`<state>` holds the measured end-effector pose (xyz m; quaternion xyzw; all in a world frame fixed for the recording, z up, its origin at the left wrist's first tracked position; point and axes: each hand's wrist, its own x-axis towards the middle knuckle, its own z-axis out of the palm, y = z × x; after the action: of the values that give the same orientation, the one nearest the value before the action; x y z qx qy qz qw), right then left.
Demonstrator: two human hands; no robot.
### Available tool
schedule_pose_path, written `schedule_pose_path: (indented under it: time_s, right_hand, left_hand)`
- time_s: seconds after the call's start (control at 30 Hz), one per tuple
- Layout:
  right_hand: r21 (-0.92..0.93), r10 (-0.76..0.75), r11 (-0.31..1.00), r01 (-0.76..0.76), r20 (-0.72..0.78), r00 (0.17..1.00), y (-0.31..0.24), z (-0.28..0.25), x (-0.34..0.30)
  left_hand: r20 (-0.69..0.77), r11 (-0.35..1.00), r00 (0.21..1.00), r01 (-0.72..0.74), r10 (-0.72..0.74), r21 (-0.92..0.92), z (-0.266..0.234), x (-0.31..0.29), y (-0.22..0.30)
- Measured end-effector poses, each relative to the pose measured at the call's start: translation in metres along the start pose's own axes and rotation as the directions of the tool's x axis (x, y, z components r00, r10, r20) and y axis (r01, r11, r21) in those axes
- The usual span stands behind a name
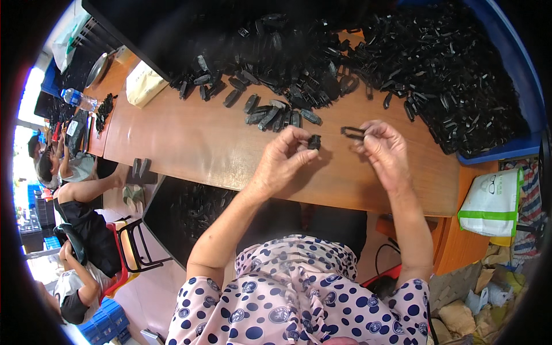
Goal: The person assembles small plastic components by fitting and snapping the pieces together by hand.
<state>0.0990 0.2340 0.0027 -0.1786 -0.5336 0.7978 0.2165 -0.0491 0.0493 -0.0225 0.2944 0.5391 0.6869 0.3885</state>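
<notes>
Between the thumb and fingers of my left hand [282,161] is a small dark plastic piece [314,142]. My right hand [388,155] pinches one end of a narrow black loop-shaped frame [351,132], which points left toward that piece. The two parts are apart, held above the wooden table [201,146]. Just beyond my left hand lies a cluster of black oblong plastic pieces [267,118]. A few loose black loops [348,83] rest farther back, beside a large heap of similar black parts [293,63].
A blue tray [506,150] full of small black parts stands at the right. A white and green bag [490,201] hangs by the table's right end. Below the left edge sits a dark bin [195,210] of parts. Other people [89,230] sit at the left, near a water bottle [79,99].
</notes>
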Motion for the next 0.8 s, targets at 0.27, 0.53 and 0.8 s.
schedule_pose_path:
  time_s: [0.27, 0.53, 0.8]
  right_hand:
    - [0.035, 0.019, 0.999, -0.019, 0.004, 1.000, 0.017, 0.034, -0.018]
    - [-0.090, 0.076, 0.993, -0.079, -0.031, 0.997, 0.033, 0.020, -0.014]
    - [-0.152, 0.184, 0.972, -0.177, 0.037, 0.982, 0.023, 0.018, -0.018]
  left_hand:
    - [-0.103, 0.924, 0.992, -0.025, 0.070, 0.382, 0.012, -0.013, -0.017]
    - [-0.081, 0.922, 0.990, -0.073, 0.112, 0.380, 0.010, -0.003, -0.029]
    - [-0.030, 0.923, 0.997, -0.059, 0.075, 0.380, 0.009, -0.004, -0.026]
